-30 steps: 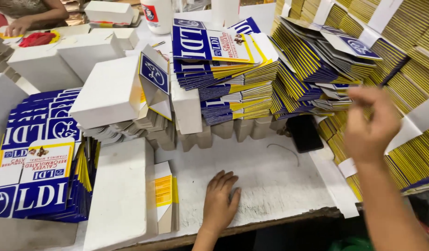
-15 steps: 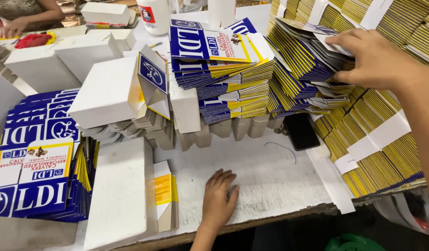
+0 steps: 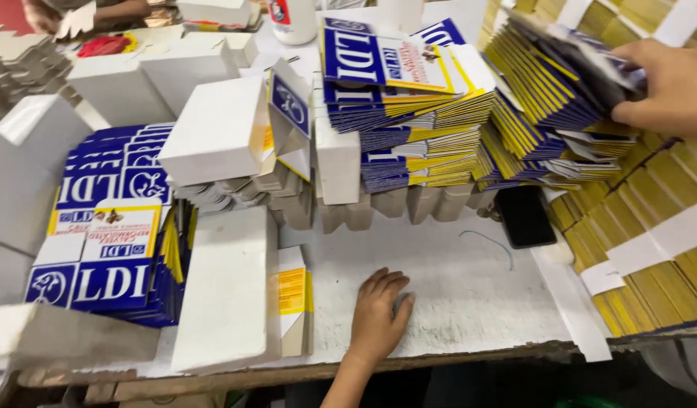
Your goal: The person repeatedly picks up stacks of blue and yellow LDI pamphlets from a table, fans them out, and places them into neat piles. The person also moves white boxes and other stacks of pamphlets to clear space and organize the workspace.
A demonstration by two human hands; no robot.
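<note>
My left hand [image 3: 380,313] lies flat, fingers apart, on the white work surface [image 3: 454,295] near the front edge, holding nothing. My right hand [image 3: 666,87] is up at the far right, fingers closed over the top sheets of a fanned pile of blue and yellow flat cartons [image 3: 548,98]. That pile leans against a tall stack of the same printed cartons [image 3: 397,98] in the middle of the table.
A black phone [image 3: 523,215] lies under the fanned pile. White folded boxes [image 3: 220,128] and a stack of blue cartons [image 3: 110,234] stand left. A flat white box [image 3: 229,291] lies front left. Banded yellow bundles [image 3: 650,257] fill the right. Another person's hands [image 3: 69,13] work at the far left.
My right hand has gone from a raised fist in mid-air up to the fanned carton pile and closed on its top sheets. The left hand has stayed on the table.
</note>
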